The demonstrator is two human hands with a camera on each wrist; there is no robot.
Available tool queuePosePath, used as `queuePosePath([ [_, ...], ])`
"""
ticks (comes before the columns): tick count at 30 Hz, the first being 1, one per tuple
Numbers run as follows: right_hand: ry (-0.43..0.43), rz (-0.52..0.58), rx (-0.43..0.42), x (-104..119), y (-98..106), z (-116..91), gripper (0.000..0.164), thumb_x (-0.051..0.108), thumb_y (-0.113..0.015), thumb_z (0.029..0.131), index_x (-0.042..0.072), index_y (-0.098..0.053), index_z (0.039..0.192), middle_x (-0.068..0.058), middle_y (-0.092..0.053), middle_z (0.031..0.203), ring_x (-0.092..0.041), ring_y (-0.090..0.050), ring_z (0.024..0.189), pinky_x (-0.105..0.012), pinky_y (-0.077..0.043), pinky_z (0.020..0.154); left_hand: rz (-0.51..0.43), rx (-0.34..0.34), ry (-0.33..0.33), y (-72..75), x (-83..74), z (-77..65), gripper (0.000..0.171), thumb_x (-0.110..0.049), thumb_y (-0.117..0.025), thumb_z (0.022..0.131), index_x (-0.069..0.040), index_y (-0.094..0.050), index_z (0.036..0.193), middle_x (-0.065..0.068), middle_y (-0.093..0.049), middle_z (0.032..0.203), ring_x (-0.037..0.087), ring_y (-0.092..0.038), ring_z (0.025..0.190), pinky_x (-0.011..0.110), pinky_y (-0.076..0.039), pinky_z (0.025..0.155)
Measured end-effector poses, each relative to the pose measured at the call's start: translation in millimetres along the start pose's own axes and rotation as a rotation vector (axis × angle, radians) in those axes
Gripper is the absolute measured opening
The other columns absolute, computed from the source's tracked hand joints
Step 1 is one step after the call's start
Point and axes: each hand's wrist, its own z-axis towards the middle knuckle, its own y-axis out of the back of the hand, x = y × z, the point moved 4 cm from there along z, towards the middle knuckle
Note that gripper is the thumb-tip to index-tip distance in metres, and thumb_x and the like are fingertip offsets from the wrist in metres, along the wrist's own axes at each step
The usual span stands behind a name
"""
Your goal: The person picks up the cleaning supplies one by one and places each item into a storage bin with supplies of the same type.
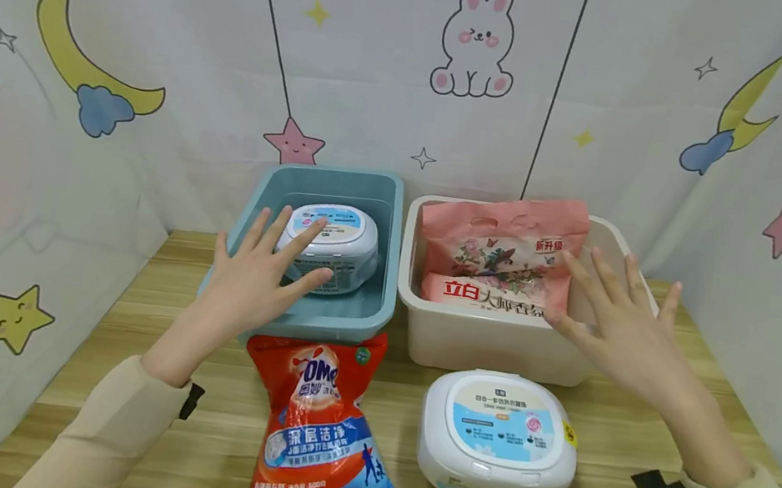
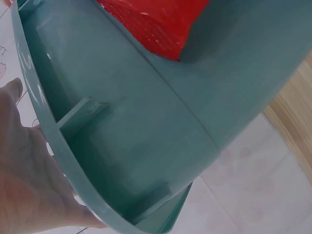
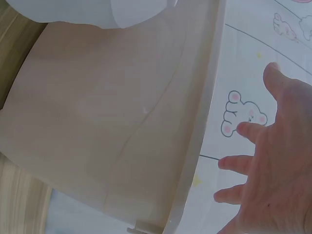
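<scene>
My left hand, fingers spread, hovers over the left side of a teal bin. A white tub of laundry pods sits in that bin, partly behind my fingers. My right hand, also spread, hangs above the right side of a cream bin. Inside the cream bin lies a pink bag of Liby laundry powder, its lower part hidden by the front wall. Both wrist views show the hands beside the bin rims, holding nothing.
In front of the teal bin lies a red OMO laundry powder bag. A second white pod tub stands before the cream bin. The wooden tabletop is bordered by a white cartoon-print curtain behind and at both sides.
</scene>
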Motion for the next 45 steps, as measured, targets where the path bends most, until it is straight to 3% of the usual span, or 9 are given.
queuePosePath([
  [23,0.043,0.009,-0.068,9.1,-4.3,-12.4,0.076,0.058,-0.047,0.094,0.038,-0.005,0.154,-0.004,0.001,0.164,-0.041,0.013,0.148,-0.067,0.030,0.101,-0.041,-0.058,0.019,-2.8,17.4,-6.3,0.070,-0.063,-0.036,0.095,-0.034,-0.014,0.155,0.018,-0.011,0.161,0.045,-0.007,0.147,0.077,-0.005,0.107],
  [32,0.088,0.018,-0.102,14.3,-9.9,-21.0,0.074,0.051,-0.049,0.096,0.037,-0.008,0.155,-0.001,0.002,0.164,-0.036,0.011,0.149,-0.066,0.027,0.104,-0.097,-0.072,0.036,-4.2,26.1,-10.5,0.070,-0.063,-0.036,0.095,-0.035,-0.010,0.155,0.020,-0.012,0.161,0.046,-0.007,0.146,0.076,-0.007,0.107],
  [45,0.174,0.024,-0.154,22.4,-14.6,-33.9,0.074,0.046,-0.055,0.094,0.031,-0.016,0.155,-0.002,-0.005,0.164,-0.030,0.007,0.151,-0.065,0.023,0.108,-0.184,-0.199,0.050,1.3,36.3,-15.9,0.066,-0.055,-0.039,0.098,-0.026,-0.021,0.154,0.024,-0.021,0.156,0.052,-0.022,0.139,0.077,-0.022,0.102],
])
